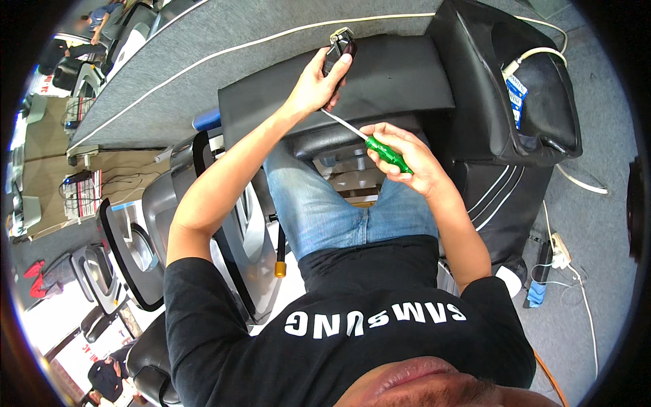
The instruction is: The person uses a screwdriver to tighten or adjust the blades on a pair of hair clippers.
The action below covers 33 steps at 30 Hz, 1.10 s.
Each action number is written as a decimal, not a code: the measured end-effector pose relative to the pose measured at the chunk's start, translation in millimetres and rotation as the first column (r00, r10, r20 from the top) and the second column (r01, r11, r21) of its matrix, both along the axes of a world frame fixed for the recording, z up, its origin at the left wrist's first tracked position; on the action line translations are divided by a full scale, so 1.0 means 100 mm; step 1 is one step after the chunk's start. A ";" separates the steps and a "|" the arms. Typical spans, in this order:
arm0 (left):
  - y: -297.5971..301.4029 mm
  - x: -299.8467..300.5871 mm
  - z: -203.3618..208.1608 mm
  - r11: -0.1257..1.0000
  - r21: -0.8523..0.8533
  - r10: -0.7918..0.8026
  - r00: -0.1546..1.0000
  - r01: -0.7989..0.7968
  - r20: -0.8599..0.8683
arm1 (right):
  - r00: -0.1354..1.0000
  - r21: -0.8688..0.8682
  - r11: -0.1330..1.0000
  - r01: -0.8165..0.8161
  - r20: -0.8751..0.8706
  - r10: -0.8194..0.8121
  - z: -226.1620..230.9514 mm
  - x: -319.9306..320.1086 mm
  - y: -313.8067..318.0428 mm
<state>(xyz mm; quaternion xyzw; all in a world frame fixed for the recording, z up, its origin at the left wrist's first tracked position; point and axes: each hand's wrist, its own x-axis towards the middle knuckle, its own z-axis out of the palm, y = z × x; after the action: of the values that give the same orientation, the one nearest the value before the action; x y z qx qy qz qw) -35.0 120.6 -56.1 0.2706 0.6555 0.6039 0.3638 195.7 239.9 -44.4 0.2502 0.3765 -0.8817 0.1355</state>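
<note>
- I sit in a workshop with a grey carpeted partition (203,41) ahead of me, a white cable (224,53) running across it, and a flat black padded slab (380,81) lying over my knees as my work surface; a black bag (536,88) stands to my right.
- My left hand (315,85) is closed round a small dark handheld device with a metal clip at its top (339,49), thumb along its side, holding it upright above the slab.
- My right hand (403,156) is wrapped firmly round the green translucent plastic handle of a screwdriver (388,154); its thin silver shaft (342,124) runs up and left toward my left palm.
- The tip is hidden behind my left hand, so I cannot tell whether it is seated in a screw.
- To do this well, I judge I should keep the shaft in line with the screw, press lightly along it, and brace the device hard so it cannot twist.
- The device sits above and left of my right hand, joined to it only by the shaft.
</note>
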 end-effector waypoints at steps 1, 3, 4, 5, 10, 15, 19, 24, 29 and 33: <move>0.00 0.01 0.03 1.000 0.009 -0.001 1.000 0.001 0.008 | 1.000 -0.086 0.996 -0.021 0.012 0.022 -0.01 0.01 0.03; -0.01 0.05 0.03 1.000 0.019 -0.001 1.000 0.002 -0.008 | 0.997 -0.251 0.966 -0.063 0.024 0.071 -0.06 0.02 0.04; 0.00 0.04 0.02 1.000 -0.003 -0.030 0.999 0.030 -0.012 | 0.997 -0.194 0.980 -0.043 0.058 0.055 0.09 0.01 -0.02; 0.00 0.02 0.00 0.998 -0.026 -0.057 0.998 0.057 -0.015 | 0.996 -0.163 0.983 -0.089 -0.002 0.090 0.01 0.02 0.01; 0.01 0.04 0.02 0.999 -0.008 -0.038 0.999 0.038 0.032 | 0.997 0.156 0.985 -0.067 -0.020 0.071 0.04 0.02 -0.11; 0.00 0.04 0.03 0.999 -0.031 -0.035 0.999 0.036 0.024 | 0.990 0.484 0.872 -0.070 -0.073 0.119 0.07 0.02 -0.19; 0.00 0.00 -0.02 0.999 -0.034 -0.018 1.000 0.019 0.024 | 0.930 0.938 -0.210 0.274 -0.203 0.305 0.03 0.03 -0.40; -0.01 0.00 -0.04 0.999 -0.049 0.001 1.000 0.000 0.021 | 0.994 0.979 0.203 0.000 -0.023 0.107 0.02 -0.02 -0.34; 0.01 -0.02 -0.08 0.999 -0.035 0.004 1.000 -0.003 0.007 | 0.994 0.585 0.808 -0.072 -0.026 0.107 -0.03 0.01 -0.09; 0.00 -0.02 -0.02 0.999 -0.034 0.022 0.999 -0.021 0.027 | 0.991 0.542 0.840 -0.032 -0.093 0.098 0.12 0.02 -0.13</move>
<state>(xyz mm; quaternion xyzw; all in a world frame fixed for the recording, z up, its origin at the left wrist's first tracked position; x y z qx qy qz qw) -37.5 120.4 -58.3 0.2492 0.6633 0.6004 0.3707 197.5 227.2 -32.4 0.2133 0.6244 -0.7484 0.0673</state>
